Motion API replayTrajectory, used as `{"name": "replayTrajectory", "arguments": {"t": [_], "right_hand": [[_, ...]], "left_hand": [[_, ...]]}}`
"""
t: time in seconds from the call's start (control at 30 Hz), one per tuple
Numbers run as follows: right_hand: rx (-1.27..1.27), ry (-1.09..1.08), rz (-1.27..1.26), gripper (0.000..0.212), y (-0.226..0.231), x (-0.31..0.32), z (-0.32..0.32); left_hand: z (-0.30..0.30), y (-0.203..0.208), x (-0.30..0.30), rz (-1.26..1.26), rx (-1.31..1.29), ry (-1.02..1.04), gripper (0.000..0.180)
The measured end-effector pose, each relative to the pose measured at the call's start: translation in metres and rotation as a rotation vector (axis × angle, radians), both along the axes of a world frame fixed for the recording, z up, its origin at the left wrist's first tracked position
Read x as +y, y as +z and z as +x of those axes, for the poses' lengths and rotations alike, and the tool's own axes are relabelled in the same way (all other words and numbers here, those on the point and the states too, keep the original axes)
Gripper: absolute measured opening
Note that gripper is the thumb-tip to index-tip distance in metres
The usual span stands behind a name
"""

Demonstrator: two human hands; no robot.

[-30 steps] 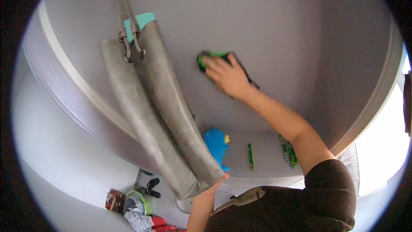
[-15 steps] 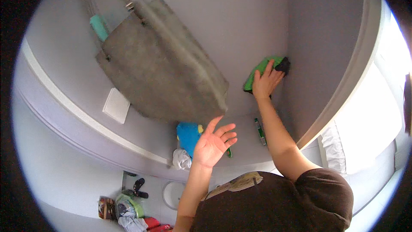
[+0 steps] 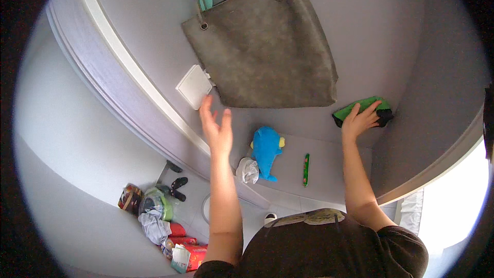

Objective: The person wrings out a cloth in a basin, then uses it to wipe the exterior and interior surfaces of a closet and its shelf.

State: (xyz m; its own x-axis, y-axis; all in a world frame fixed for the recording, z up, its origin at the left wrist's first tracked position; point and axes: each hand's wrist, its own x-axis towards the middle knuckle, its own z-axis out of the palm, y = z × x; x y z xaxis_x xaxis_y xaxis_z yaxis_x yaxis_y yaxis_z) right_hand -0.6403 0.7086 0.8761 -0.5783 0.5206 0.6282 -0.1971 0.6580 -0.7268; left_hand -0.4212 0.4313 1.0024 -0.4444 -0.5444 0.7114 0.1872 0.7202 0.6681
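One green cloth with black edges (image 3: 365, 104) lies under the right hand (image 3: 360, 120), its long axis running roughly crosswise to that forearm. The right fingers are spread over it rather than closed round it. The left hand (image 3: 216, 126) is well apart to the cloth's left, empty, thumb and fingers parted, just beneath a white square plate (image 3: 194, 87); whether it touches the plate cannot be told. Between and above the hands hangs a grey bag (image 3: 267, 51). The cloth rests against a plain grey wall (image 3: 370, 31), near its corner with the side wall (image 3: 437, 98). Below, a ledge (image 3: 329, 149) bears a blue plush toy (image 3: 266, 146) and a slim green packet (image 3: 306, 170).
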Motion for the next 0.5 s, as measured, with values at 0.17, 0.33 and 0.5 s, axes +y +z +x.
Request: {"name": "replayTrajectory", "arguments": {"t": [0.17, 0.33, 0.5], "right_hand": [[0.074, 0.074, -0.042, 0.072, -0.006, -0.008, 0.005], [0.038, 0.035, 0.057, 0.068, -0.013, -0.01, 0.011], [0.094, 0.143, -0.152, 0.056, -0.007, -0.007, 0.024]], "left_hand": [[-0.002, 0.002, -0.01, 0.041, 0.028, -0.047, 0.056], [0.005, -0.004, -0.004, 0.092, 0.065, -0.085, 0.057], [0.054, 0.017, -0.004, 0.223, 0.046, -0.291, 0.037]]}}
